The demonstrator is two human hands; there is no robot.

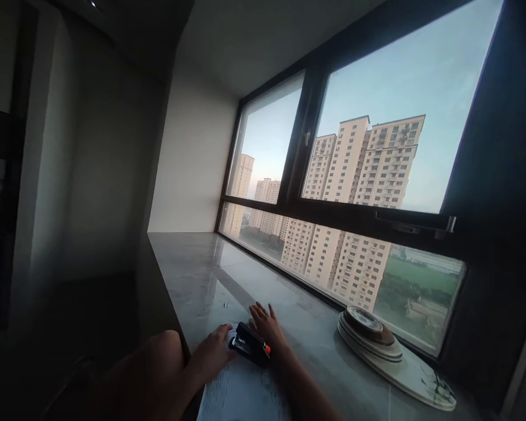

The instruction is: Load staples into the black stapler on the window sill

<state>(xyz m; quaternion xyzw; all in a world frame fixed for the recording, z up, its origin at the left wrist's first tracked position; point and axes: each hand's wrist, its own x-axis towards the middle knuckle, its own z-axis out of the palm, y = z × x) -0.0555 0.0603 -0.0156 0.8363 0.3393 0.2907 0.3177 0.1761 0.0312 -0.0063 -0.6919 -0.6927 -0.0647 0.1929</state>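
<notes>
A black stapler [251, 345] with an orange-red spot at its near end lies across the top of some printed sheets of paper [241, 392]. My left hand [214, 349] is closed at the upper left corner of the sheets, close to the stapler's left end; its fingertips are partly hidden. On the far right side of the stapler, my right hand [265, 324] rests on the sill with fingers stretched and spread. Its wrist runs close by the orange-red end. Two tiny staple-like bits [225, 305] lie on the sill beyond the hands.
The grey, glossy stone sill [188, 269] runs along a dark-framed window [333, 210]. To the right, several round plates or boards [372, 339] are stacked by the glass. A bent knee [166, 348] is beside the sill's left edge.
</notes>
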